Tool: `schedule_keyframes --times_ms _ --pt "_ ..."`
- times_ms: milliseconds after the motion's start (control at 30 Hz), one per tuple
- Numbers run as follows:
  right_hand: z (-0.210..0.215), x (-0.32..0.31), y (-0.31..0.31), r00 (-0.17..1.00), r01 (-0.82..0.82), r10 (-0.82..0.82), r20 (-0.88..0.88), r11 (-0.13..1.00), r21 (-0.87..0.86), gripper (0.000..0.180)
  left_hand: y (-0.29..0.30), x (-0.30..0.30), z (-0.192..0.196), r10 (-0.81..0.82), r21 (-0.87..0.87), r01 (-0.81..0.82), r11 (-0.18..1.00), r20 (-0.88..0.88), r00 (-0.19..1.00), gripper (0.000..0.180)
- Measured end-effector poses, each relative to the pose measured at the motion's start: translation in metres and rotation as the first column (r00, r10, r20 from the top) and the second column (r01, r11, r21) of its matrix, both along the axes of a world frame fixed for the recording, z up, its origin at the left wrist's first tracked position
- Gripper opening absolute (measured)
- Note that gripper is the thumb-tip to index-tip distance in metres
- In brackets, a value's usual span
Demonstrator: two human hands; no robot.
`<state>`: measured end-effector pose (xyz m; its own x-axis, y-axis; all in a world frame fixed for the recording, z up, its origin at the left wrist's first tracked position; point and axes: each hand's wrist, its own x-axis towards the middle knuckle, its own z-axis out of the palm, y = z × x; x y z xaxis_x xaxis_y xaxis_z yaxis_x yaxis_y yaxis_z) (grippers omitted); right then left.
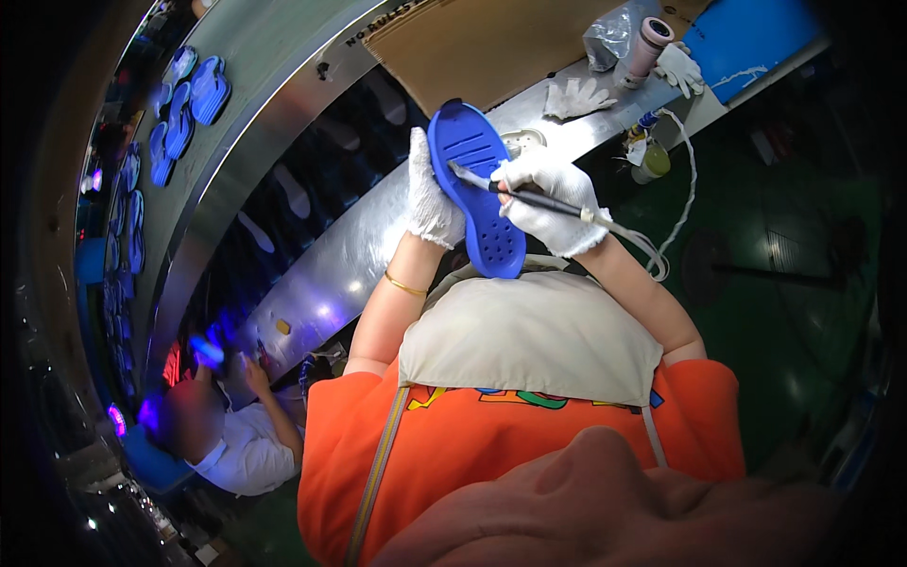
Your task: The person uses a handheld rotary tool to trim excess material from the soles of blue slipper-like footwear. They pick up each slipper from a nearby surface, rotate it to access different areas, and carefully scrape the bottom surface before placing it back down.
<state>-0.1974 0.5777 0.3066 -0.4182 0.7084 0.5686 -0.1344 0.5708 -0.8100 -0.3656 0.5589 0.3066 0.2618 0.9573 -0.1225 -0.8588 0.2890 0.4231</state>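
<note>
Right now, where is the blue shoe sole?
In the head view, the blue shoe sole is at centre, held by the left hand, while the right hand presses a pen-like tool onto it.

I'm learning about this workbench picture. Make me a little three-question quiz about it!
1. True or false: the left hand holds the blue shoe sole by its edge.
2. What does the right hand hold? A) a thin corded tool B) a hammer C) a cup
3. Fill in: spare white gloves lie on the metal ____.

Key: 1 true; 2 A; 3 bench
</note>
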Motion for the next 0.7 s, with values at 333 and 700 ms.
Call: schedule_keyframes --times_ms 333,700 --pt "-0.022 0.022 -0.014 1.0 -0.027 0.023 -0.017 0.951 -0.309 0.012 -0.039 0.016 -0.029 -0.082 -0.006 0.083 0.997 -0.229 0.97 0.082" --pt "0.007 0.002 -0.013 0.985 -0.167 0.158 -0.072 0.976 -0.14 0.013 0.005 -0.002 -0.034 0.14 0.156 -0.135 0.979 -0.027 0.99 0.107"
